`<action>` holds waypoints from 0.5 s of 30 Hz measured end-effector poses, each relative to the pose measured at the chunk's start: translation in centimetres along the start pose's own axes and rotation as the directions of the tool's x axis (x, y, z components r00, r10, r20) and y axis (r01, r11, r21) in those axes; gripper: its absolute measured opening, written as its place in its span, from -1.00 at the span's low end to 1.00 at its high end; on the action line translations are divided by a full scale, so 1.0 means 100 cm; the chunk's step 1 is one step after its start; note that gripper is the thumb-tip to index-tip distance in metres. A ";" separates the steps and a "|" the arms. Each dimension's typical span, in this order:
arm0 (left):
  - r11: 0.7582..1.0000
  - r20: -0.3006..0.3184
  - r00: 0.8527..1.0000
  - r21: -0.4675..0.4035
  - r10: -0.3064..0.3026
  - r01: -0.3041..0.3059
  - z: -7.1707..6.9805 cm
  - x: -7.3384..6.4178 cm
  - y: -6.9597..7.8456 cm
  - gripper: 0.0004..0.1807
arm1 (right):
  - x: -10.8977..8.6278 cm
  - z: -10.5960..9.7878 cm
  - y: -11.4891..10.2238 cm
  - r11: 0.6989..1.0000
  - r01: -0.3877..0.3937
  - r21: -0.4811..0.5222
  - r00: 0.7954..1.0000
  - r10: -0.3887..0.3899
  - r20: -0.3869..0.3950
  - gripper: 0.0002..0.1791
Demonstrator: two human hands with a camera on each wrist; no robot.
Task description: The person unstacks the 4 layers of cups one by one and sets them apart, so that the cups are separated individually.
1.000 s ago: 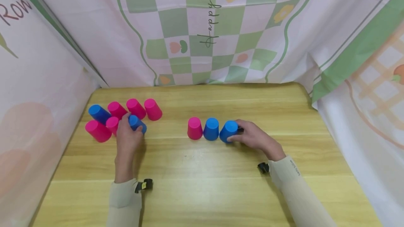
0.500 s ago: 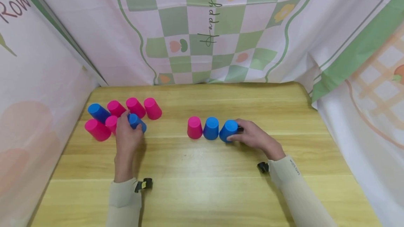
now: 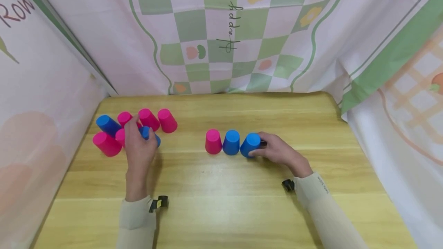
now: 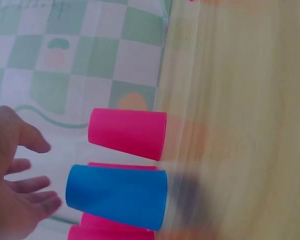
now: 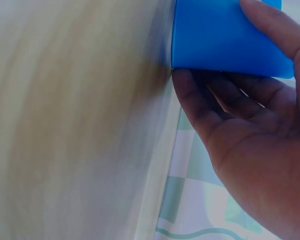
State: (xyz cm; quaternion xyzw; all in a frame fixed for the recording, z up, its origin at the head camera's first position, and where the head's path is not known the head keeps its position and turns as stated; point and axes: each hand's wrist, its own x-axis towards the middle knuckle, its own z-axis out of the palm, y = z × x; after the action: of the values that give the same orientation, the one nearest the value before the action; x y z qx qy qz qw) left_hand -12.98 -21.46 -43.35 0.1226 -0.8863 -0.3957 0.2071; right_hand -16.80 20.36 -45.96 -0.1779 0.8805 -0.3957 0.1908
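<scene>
Upside-down plastic cups stand in two groups on the table. At the left group, my left hand (image 3: 138,151) hovers over a blue cup (image 4: 117,196). The left wrist view shows its thumb and fingers spread apart beside the cup's base, with a gap between hand and cup. My right hand (image 3: 282,152) holds another blue cup (image 5: 230,40) at the right end of a short row, thumb on one side and fingers along the other. Beside that cup are a second blue cup (image 3: 231,142) and a pink cup (image 3: 213,141).
Around the left hand stand several pink cups, including one (image 3: 107,144) at the front left and one (image 3: 167,121) at the back right. A blue cup (image 3: 109,126) is at the back left. Patterned cloth (image 3: 225,64) hangs behind the wooden table (image 3: 221,210).
My left hand has let go of the blue cup in the left group and risen slightly above it. The right hand stays at its cup, and the cups have not moved.
</scene>
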 end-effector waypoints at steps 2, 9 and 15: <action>0.995 -0.060 0.994 -0.044 0.086 -0.089 0.002 0.000 0.004 -0.33 | 0.000 0.000 0.001 1.000 0.005 -0.003 1.000 -0.005 -0.004 -0.69; 0.910 -0.018 0.932 -0.208 0.362 -0.358 0.017 -0.006 0.021 -0.39 | 0.001 0.000 0.001 1.000 0.006 -0.009 1.000 -0.007 -0.011 -0.69; 0.954 0.380 0.882 -0.218 0.278 -0.207 0.031 -0.019 0.043 -0.27 | -0.001 0.001 0.000 1.000 -0.022 0.005 1.000 0.022 -0.003 -0.68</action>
State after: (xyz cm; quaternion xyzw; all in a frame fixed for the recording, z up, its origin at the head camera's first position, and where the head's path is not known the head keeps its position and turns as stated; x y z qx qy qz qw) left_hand -12.99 -15.91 -42.54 -0.0925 -0.8809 -0.4579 0.0764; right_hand -16.71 20.40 -46.01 -0.1671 0.8818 -0.3958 0.1944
